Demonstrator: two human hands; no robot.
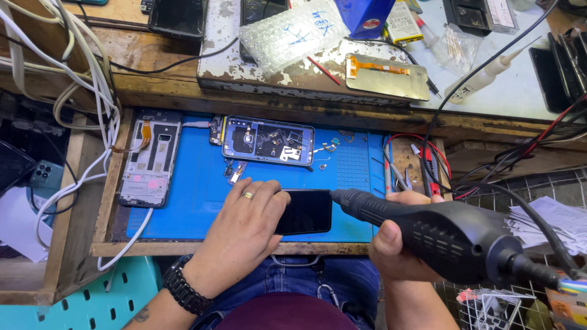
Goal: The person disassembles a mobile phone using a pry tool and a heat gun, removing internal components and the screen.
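Left hand (244,229) pinning glossy phone (304,211), ribbed rotary tool (428,235)

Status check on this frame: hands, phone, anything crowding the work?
Left hand pins dark phone on blue mat. Right hand grips black rotary tool, tip at phone's edge. Opened phone and small parts lie close behind.
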